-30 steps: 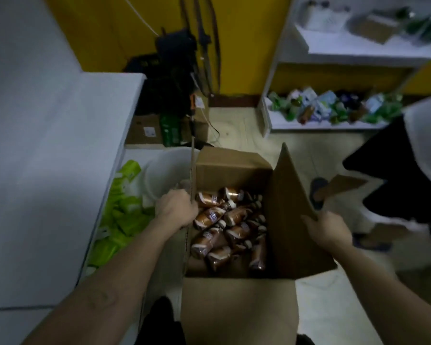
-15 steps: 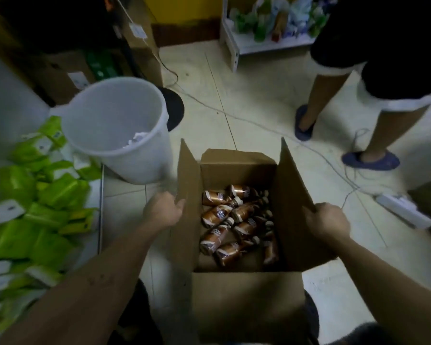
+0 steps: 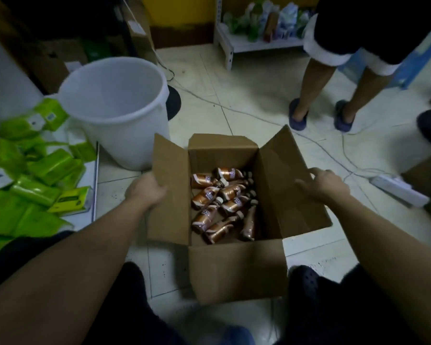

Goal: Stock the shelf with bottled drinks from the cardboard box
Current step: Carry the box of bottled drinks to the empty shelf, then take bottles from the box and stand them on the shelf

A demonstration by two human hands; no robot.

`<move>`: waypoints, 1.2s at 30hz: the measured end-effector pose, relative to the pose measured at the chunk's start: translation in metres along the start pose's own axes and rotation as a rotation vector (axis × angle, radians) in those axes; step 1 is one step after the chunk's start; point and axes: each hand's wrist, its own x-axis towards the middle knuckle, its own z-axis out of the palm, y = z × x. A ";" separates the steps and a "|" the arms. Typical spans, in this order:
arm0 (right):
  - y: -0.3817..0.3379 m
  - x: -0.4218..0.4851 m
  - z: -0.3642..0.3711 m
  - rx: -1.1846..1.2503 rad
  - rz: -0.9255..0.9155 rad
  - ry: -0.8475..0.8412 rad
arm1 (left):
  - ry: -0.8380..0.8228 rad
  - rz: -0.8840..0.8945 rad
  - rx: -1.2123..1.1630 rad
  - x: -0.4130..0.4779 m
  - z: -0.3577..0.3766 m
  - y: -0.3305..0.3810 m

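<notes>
An open cardboard box [image 3: 237, 270] rests on the tiled floor between my feet. Several brown bottled drinks [image 3: 222, 202] lie jumbled on its bottom. My left hand [image 3: 148, 189] grips the edge of the left flap. My right hand [image 3: 324, 185] lies on the right flap's outer edge, fingers curled over it. The white shelf [image 3: 237, 43] with packaged goods stands at the back, low on the wall.
A white plastic bucket [image 3: 117, 108] stands just left of the box. Green packets [image 3: 33, 180] cover a low white surface at left. A person's legs in blue slippers [image 3: 321, 113] stand at the right rear. Cables and a power strip [image 3: 398, 188] lie right.
The view has tilted down from the wall and shelves to the floor. The box flaps have spread wider apart, and both hands stay on the flaps.
</notes>
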 end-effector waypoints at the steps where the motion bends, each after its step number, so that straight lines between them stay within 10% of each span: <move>1: -0.004 -0.010 -0.011 -0.051 -0.025 -0.021 | -0.007 0.064 0.016 -0.009 -0.008 0.012; 13: -0.069 -0.131 -0.052 0.071 -0.279 -0.105 | -0.005 0.381 0.102 -0.116 -0.041 0.063; 27: -0.084 -0.021 0.078 0.321 -0.032 -0.656 | -0.481 0.138 -0.166 -0.007 0.088 0.059; 36: -0.090 0.078 0.279 0.160 0.164 -0.738 | -0.435 -0.298 -0.086 0.093 0.267 0.025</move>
